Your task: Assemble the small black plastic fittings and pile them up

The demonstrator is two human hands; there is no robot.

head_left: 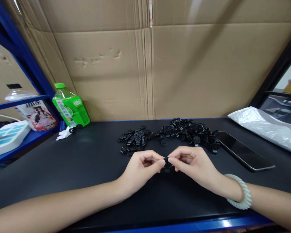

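Between my two hands is a small round black plastic part, with a little tab at its lower edge. My left hand pinches its left side between thumb and forefinger. On the other side my right hand grips it the same way; a pale beaded bracelet circles that wrist. Just beyond the hands lie a smaller pile of black parts with many holes and a larger pile of round black parts. The fingers partly cover the held part.
A phone lies right of the piles, near a silvery plastic bag. At back left stand a green bottle and a crumpled white tissue. A labelled bottle and a white tray occupy the blue side shelf. Cardboard walls the back.
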